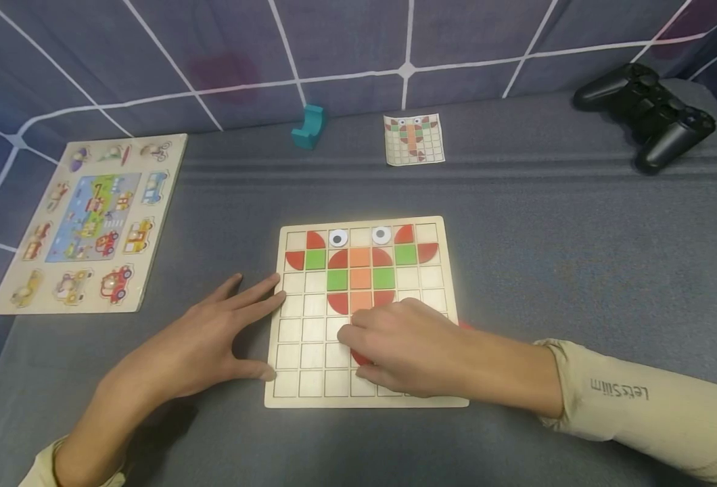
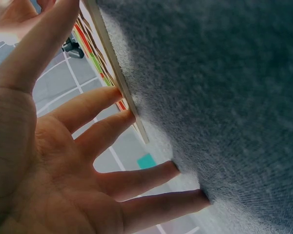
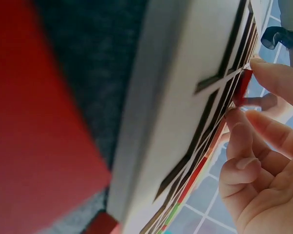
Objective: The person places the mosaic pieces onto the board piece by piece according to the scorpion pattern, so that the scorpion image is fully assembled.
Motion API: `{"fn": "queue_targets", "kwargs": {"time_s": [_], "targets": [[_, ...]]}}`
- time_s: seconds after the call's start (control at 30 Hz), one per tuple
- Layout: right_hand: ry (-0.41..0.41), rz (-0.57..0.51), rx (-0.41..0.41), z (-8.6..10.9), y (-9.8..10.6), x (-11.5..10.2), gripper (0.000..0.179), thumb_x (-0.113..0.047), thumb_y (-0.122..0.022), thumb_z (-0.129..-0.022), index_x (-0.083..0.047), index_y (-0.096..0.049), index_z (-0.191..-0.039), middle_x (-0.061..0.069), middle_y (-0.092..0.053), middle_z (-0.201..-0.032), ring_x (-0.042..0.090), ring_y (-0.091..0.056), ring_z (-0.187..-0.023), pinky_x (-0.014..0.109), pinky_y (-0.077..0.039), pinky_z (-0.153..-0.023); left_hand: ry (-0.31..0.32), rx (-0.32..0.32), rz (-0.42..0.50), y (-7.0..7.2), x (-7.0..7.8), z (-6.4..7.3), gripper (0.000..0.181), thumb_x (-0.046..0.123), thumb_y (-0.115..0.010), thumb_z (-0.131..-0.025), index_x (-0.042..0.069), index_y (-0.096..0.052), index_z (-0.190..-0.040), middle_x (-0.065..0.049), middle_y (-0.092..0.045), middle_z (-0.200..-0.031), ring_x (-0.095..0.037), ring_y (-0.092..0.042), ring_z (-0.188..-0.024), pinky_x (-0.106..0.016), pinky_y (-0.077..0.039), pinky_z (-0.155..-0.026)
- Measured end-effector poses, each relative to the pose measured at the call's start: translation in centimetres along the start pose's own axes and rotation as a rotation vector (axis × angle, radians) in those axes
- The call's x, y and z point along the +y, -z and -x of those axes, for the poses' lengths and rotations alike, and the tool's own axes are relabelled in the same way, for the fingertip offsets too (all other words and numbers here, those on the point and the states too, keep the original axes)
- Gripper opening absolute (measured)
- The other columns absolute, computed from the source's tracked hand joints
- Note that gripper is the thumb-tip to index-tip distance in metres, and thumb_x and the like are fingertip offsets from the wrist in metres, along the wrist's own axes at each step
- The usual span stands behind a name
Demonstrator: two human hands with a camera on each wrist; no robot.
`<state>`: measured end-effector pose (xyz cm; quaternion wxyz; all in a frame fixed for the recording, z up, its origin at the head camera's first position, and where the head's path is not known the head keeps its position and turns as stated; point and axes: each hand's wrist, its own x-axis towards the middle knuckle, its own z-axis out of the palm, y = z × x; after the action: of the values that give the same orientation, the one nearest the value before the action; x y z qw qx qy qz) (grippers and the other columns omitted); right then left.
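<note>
A wooden grid board (image 1: 288,385) lies flat, with red quarter-circles (image 1: 337,304), green squares (image 1: 337,279), orange squares (image 1: 360,278) and two round eye pieces (image 1: 338,238) set in its upper cells. With straight, spread fingers my left hand (image 1: 203,345) touches the board's left edge; the left wrist view shows two fingertips against that edge. Over the lower middle cells, my right hand (image 1: 407,345) pinches a red quarter-circle piece (image 3: 242,87) at the board's surface. The hand hides several cells. Another red piece (image 1: 466,326) shows beyond the board's right edge, partly behind the forearm.
A card (image 1: 414,140) with a printed grid pattern lies behind the board. Left of it stands a teal curved block (image 1: 308,127). A black game controller (image 1: 644,115) sits at the back right, and a vehicle puzzle board (image 1: 90,223) lies at the left.
</note>
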<state>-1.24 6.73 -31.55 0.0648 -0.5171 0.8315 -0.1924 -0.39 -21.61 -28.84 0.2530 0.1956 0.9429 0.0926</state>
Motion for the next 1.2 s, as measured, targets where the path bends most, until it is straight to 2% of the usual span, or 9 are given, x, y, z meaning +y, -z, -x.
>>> {"fn": "queue_targets", "kwargs": {"time_s": [0.2,0.37,0.6,1.0,1.2], "targets": [[-0.030,-0.014,-0.025,0.1,0.1,0.3,0.014,-0.019,-0.076,-0.084,-0.016,-0.062,-0.087,-0.010,-0.046,-0.068,0.007,-0.043,-0.060,0.018,-0.036,-0.049,-0.002,0.000,-0.001,0.0,0.0,0.0,0.103,0.067,-0.079,-0.065,0.020,-0.046,-0.150,0.002,-0.025,-0.162,-0.053,-0.019,-0.141,-0.074,-0.032,-0.095],[-0.038,-0.047,-0.014,0.3,0.3,0.5,0.013,-0.016,-0.076,-0.084,-0.016,-0.063,-0.087,-0.010,-0.048,-0.070,0.007,-0.045,-0.061,0.019,-0.037,-0.050,-0.002,-0.001,-0.003,-0.1,0.0,-0.1,0.103,0.067,-0.080,-0.064,0.020,-0.046,-0.150,0.001,-0.025,-0.162,-0.053,-0.020,-0.141,-0.074,-0.032,-0.095],[-0.036,-0.079,-0.083,0.5,0.4,0.5,0.007,-0.018,-0.074,-0.088,-0.019,-0.068,-0.091,-0.010,-0.047,-0.074,0.007,-0.044,-0.064,0.019,-0.037,-0.050,0.002,-0.005,-0.011,-0.1,0.0,-0.1,0.103,0.068,-0.079,-0.064,0.021,-0.045,-0.150,0.001,-0.025,-0.162,-0.053,-0.020,-0.141,-0.075,-0.032,-0.094],[-0.062,-0.077,-0.061,0.6,0.4,0.7,0.009,-0.017,-0.075,-0.087,-0.020,-0.067,-0.083,-0.011,-0.044,-0.072,0.006,-0.043,-0.063,0.019,-0.035,-0.047,-0.004,0.004,-0.006,-0.1,0.0,0.0,0.103,0.067,-0.079,-0.065,0.021,-0.045,-0.150,0.001,-0.025,-0.162,-0.053,-0.020,-0.141,-0.075,-0.032,-0.095],[-0.079,-0.065,-0.060,1.1,0.6,0.9,0.010,-0.014,-0.076,-0.083,-0.019,-0.069,-0.088,-0.010,-0.046,-0.075,0.007,-0.044,-0.067,0.020,-0.036,-0.048,-0.010,0.006,-0.009,0.0,0.0,0.1,0.102,0.067,-0.079,-0.065,0.020,-0.045,-0.150,0.001,-0.025,-0.162,-0.053,-0.020,-0.141,-0.075,-0.032,-0.095]]}}
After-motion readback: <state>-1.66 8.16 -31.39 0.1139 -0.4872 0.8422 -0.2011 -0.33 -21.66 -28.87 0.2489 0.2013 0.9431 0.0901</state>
